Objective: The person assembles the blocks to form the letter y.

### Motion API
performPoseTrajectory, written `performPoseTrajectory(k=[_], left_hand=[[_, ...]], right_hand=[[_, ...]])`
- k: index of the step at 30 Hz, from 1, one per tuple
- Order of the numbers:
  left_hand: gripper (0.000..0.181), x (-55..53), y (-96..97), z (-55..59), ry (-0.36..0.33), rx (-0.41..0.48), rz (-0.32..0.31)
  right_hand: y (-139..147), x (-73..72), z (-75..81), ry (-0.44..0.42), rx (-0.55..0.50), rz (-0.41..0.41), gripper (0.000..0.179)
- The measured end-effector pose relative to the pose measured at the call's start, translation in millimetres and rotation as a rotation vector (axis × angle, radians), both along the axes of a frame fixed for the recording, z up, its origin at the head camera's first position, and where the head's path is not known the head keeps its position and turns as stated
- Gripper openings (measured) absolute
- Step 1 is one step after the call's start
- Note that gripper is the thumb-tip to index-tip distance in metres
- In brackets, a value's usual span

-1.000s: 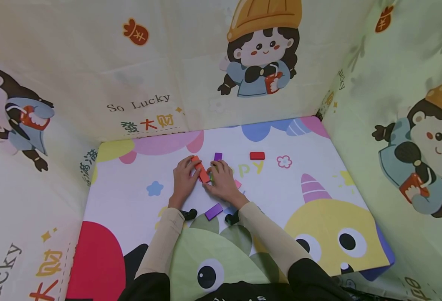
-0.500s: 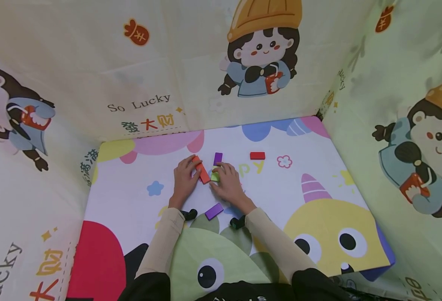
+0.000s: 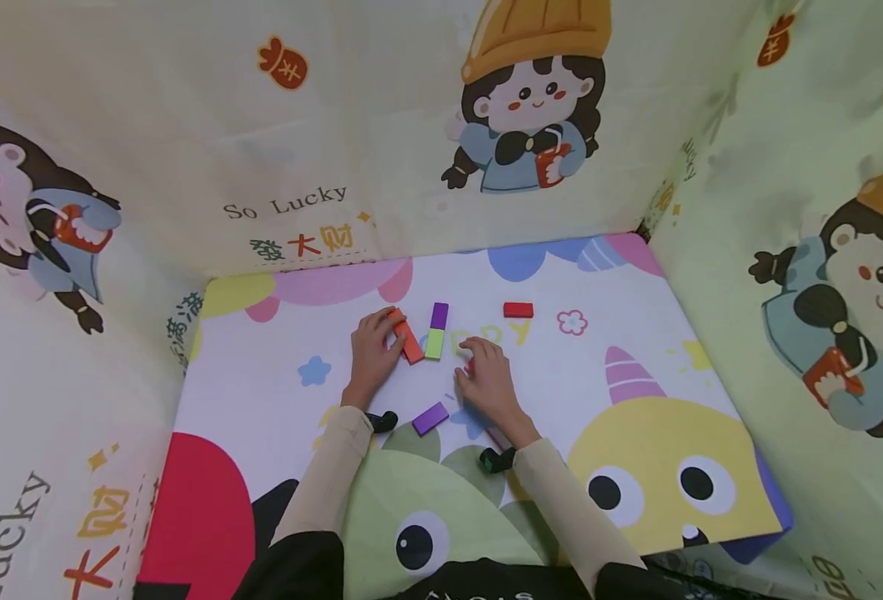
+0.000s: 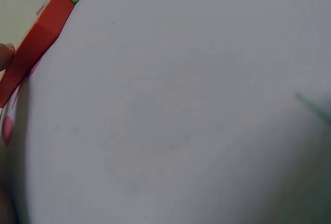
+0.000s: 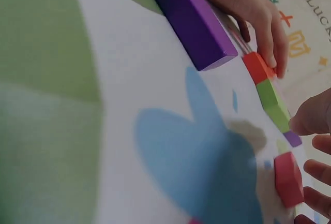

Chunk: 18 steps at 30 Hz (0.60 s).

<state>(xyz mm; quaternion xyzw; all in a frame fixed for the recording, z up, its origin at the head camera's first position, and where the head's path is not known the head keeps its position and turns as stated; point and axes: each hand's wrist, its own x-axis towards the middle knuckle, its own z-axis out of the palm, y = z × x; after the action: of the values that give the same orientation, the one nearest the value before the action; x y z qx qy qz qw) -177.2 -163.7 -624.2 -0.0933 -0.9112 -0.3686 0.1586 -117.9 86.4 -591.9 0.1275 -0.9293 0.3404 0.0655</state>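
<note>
My left hand [image 3: 375,354] holds an orange block row [image 3: 411,346], its fingertips at the far end and its thumb along the side; whether this is one block or two end to end, I cannot tell. Beside it, a green block [image 3: 434,345] and a purple block [image 3: 438,315] stand end to end in line. My right hand [image 3: 488,379] hovers over a pinkish-red block [image 5: 288,180], thumb and fingers spread apart around it. In the right wrist view its fingertips are close to that block; contact is unclear.
A second purple block [image 3: 430,418] lies nearer the body, between the forearms. At the back right sits a red block [image 3: 519,310]. A pinkish strip [image 3: 498,438] shows partly behind the right wrist. Printed cloth walls [image 3: 381,150] enclose the mat [image 3: 246,408].
My right hand has moved right, off the green and purple blocks, to the pinkish-red block. The left hand stays on the orange row. The head view has shifted slightly.
</note>
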Motion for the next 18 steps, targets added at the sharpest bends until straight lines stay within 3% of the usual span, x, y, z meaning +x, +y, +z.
performPoseTrajectory(k=[13,18], left_hand=[[0.028,1.3,1.0,1.2,-0.003,0.036,0.026],[0.028,2.2,2.7,-1.5,-0.004,0.05,0.011]], right_hand=[[21.6,21.8,-15.6,0.054,-0.073,-0.036,0.04],[21.8,27.7,-18.2,0.023,-0.082,-0.054,0.033]])
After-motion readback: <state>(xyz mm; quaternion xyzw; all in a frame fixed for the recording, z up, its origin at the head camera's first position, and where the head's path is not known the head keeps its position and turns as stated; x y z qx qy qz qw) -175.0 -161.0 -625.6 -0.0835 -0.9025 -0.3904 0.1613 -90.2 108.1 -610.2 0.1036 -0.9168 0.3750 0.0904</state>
